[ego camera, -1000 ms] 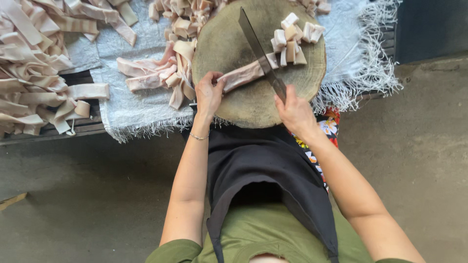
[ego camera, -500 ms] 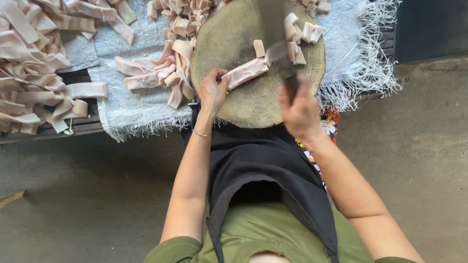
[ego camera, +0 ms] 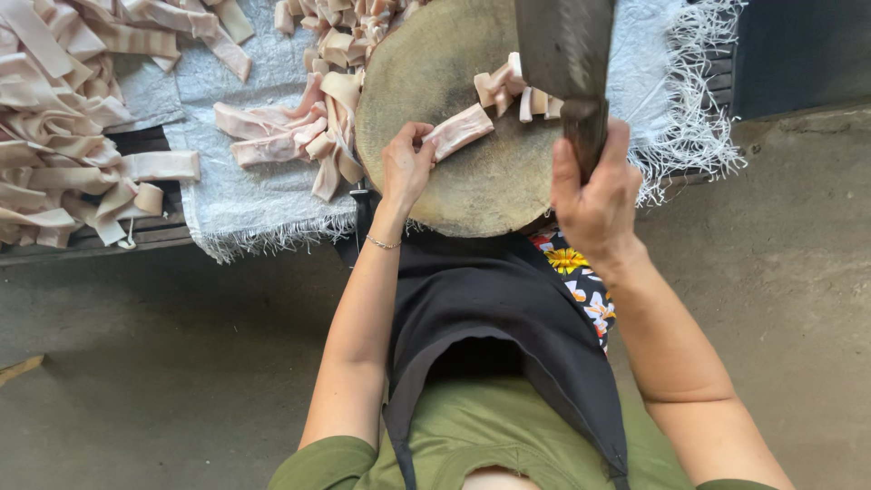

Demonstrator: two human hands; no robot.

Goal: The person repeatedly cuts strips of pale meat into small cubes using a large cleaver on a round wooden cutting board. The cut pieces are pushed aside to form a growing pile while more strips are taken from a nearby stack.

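A round wooden chopping block [ego camera: 472,186] stands on a pale fringed cloth [ego camera: 245,191]. My left hand [ego camera: 406,165] pinches the near end of a pale pink meat strip [ego camera: 461,130] that lies on the block. My right hand [ego camera: 594,186] grips the dark handle of a broad cleaver [ego camera: 564,45], raised well above the block with its blade towards the camera. Several cut pieces [ego camera: 508,89] lie on the block beyond the strip, partly hidden by the blade.
Long pink strips are heaped at the far left [ego camera: 63,136] and beside the block [ego camera: 281,132]. More cut pieces [ego camera: 349,27] pile at the block's far left edge. Below lies a grey concrete floor [ego camera: 154,363]. I wear a black apron.
The cleaver has risen from lying across the strip to high above the block. The strip is shorter now, and my left hand has slid along it.
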